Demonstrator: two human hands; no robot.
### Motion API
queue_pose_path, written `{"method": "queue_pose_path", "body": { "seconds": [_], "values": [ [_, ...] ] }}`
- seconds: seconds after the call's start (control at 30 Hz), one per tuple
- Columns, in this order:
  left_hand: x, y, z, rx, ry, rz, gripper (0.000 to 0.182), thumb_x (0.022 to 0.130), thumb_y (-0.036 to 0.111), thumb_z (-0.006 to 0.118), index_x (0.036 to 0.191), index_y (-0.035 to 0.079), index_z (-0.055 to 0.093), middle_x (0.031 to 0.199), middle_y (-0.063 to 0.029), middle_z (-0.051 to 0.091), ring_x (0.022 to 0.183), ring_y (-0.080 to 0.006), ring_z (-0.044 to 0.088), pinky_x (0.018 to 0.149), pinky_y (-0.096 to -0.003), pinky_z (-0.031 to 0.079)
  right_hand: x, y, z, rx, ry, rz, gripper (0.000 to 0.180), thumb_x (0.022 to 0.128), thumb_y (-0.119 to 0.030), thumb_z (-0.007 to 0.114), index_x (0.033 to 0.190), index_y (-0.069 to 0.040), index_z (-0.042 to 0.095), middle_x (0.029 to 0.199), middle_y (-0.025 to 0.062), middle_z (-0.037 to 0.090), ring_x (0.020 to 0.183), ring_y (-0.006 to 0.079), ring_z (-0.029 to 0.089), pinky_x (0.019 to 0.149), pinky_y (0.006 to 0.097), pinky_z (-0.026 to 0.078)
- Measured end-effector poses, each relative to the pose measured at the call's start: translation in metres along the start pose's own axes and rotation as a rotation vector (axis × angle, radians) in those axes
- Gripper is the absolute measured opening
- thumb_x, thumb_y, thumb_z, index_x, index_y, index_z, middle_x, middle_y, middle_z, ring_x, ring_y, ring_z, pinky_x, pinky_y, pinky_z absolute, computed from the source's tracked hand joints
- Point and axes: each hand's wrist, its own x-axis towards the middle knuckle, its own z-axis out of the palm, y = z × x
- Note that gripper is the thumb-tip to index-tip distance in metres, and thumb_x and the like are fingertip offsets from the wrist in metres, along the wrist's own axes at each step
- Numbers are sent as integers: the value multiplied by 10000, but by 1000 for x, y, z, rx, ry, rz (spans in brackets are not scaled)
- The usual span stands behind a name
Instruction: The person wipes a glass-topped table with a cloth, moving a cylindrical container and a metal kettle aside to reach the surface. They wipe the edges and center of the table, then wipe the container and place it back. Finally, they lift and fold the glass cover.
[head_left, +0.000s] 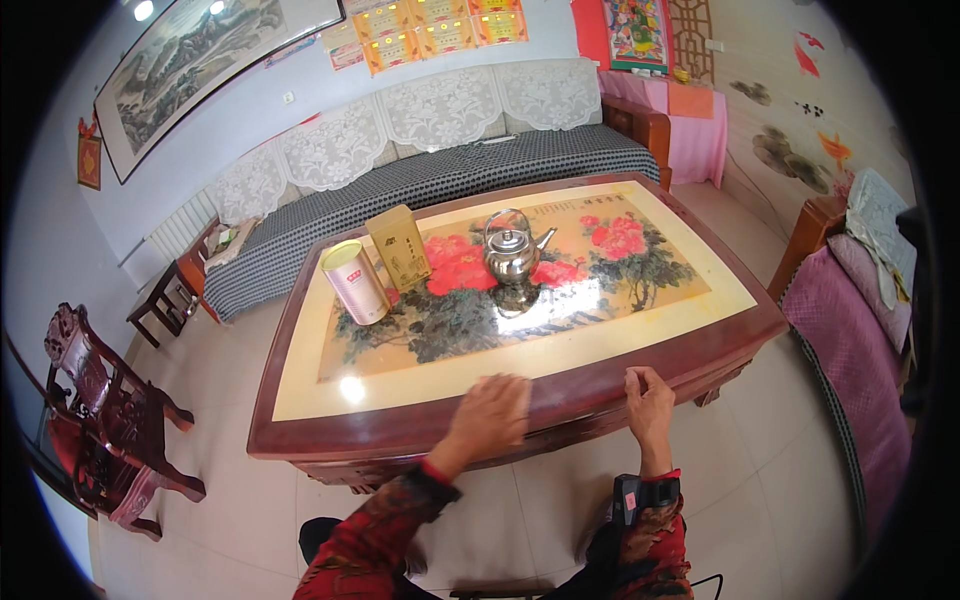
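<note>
My left hand (491, 416), somewhat blurred and seen from the back, is over the front edge of a low wooden table (360, 431). What its palm and fingertips do is hidden. Farther right, my right hand (651, 405) is at the same edge with its fingers curled in, and I see nothing in it. A shiny metal teapot (511, 259) with a raised handle stands upright near the middle of the tabletop, its spout to the right. At the left, a pinkish cylindrical canister (356, 283) with a yellowish lid stands beside an upright gold box (397, 247).
A peony painting (450, 330) covers the glossy tabletop. Behind the table runs a long sofa (442, 165) with lace covers. A carved wooden chair (112, 420) and a small dark stool (161, 304) stand left. Another seat with a pink cover (847, 360) is at the right.
</note>
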Motion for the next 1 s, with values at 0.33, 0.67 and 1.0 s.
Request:
{"method": "queue_pose_path", "body": {
  "seconds": [0.33,0.67,1.0],
  "values": [
    [-234,-184,-90,2,211,-540,425,889,212,656,1269,46,561,1229,-198,623,1172,-390,577,1021,-469,463,-6,-4,30,-179,39,-104,151,910,-146,681,1004,-29,697,921,152,696,883,329,652,817,430,514],
    [-278,-276,-109,587,-135,-465,251,735,214,671,932,60,698,895,-176,659,906,-412,637,774,-551,501,-15,0,84,-243,66,-270,290,885,-221,706,1115,-56,645,1227,148,618,1186,364,548,1001,477,427],
    [-54,-218,4,225,-89,-543,648,859,427,522,1370,28,513,1434,-183,511,1340,-331,459,1113,-502,331,-15,-14,100,-436,91,-227,336,922,-333,672,1125,-66,652,1304,136,592,1287,376,492,1030,515,393]
  ]
}}
